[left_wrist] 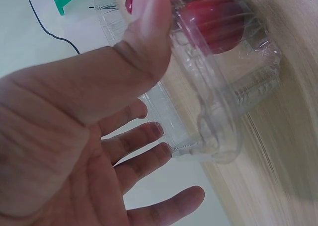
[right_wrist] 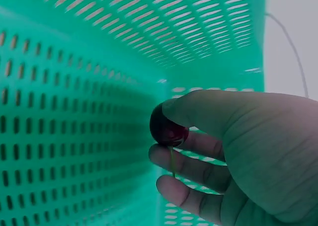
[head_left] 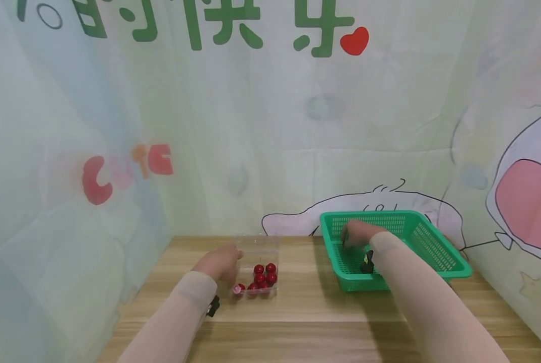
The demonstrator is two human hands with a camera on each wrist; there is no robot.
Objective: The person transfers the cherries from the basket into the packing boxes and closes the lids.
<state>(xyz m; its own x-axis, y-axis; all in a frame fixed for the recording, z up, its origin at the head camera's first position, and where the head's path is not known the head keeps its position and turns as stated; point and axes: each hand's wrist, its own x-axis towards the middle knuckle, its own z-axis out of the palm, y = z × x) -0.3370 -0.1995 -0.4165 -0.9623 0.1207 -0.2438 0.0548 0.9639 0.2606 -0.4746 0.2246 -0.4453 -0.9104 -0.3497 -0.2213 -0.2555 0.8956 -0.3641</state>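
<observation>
A clear plastic box [head_left: 277, 252] holding several red cherries [head_left: 259, 278] stands on the table. Beside its left side is my left hand [head_left: 219, 262]. In the left wrist view the thumb [left_wrist: 149, 32] lies at the box's rim, near a cherry [left_wrist: 213, 22], while the other fingers [left_wrist: 144, 171] are spread and loosely bent. Inside the green basket [head_left: 338, 252], my right hand [head_left: 358, 233] pinches a dark red cherry [right_wrist: 164, 129] between thumb and fingers. A thin green stem [right_wrist: 173, 161] hangs from this cherry. The basket floor is partly hidden by the right arm.
The wooden table [head_left: 293, 338] ends at a printed cloth backdrop [head_left: 252, 126] behind and at both sides. The basket has slatted walls and a raised rim. Small black devices [head_left: 213, 306] sit at both wrists.
</observation>
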